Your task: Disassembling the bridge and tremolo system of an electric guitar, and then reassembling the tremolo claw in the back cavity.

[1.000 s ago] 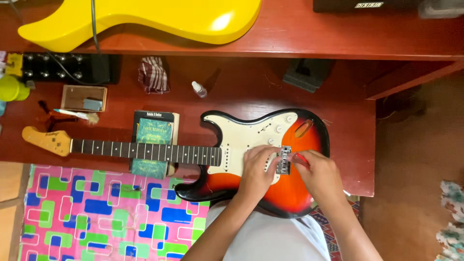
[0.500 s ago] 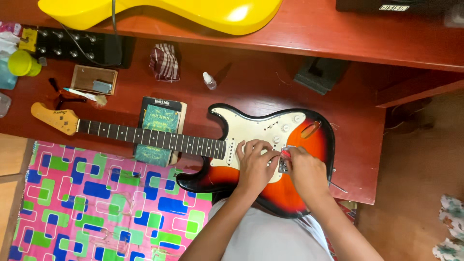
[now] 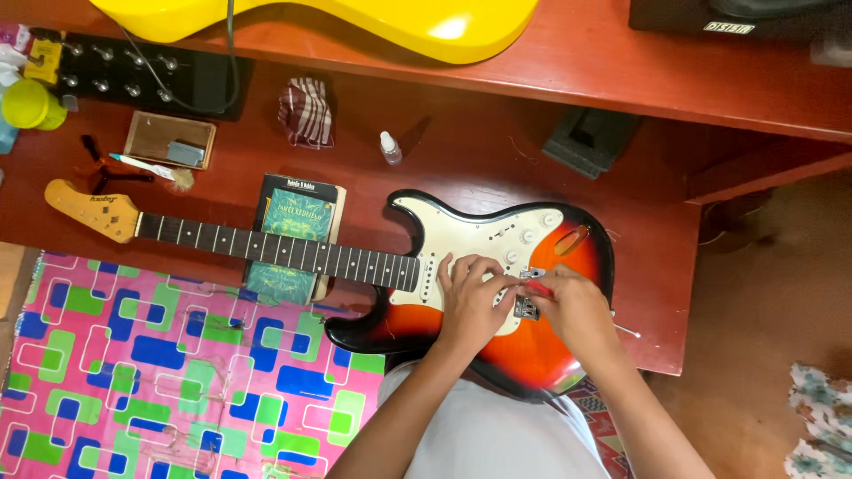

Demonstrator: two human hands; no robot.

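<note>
Left hand: the left hand [image 3: 472,302] lies on the white plate of the guitar, fingers bent and close together, tips pressing down by the metal bridge [image 3: 527,306]. I cannot tell if it pinches anything.
Right hand: the right hand [image 3: 575,309] rests on the red part of the body, fingers curled in tight at the bridge, touching the left fingertips. What it grips is too small to see.
Guitar: the red and black guitar [image 3: 426,324] lies flat on the near side of the red table [image 3: 497,168], body to the right, neck [image 3: 275,251] pointing left.
Cloth: a pink cloth with blue and green squares [image 3: 151,372] lies near, on the left.
Book: a green book [image 3: 293,239] sits under the neck.
Farther back: a small white bottle [image 3: 390,148], a checked rag [image 3: 306,111] and a little wooden box [image 3: 169,140] stand apart from the guitar.
Far edge: a yellow guitar body [image 3: 355,18] lies on the higher shelf.
</note>
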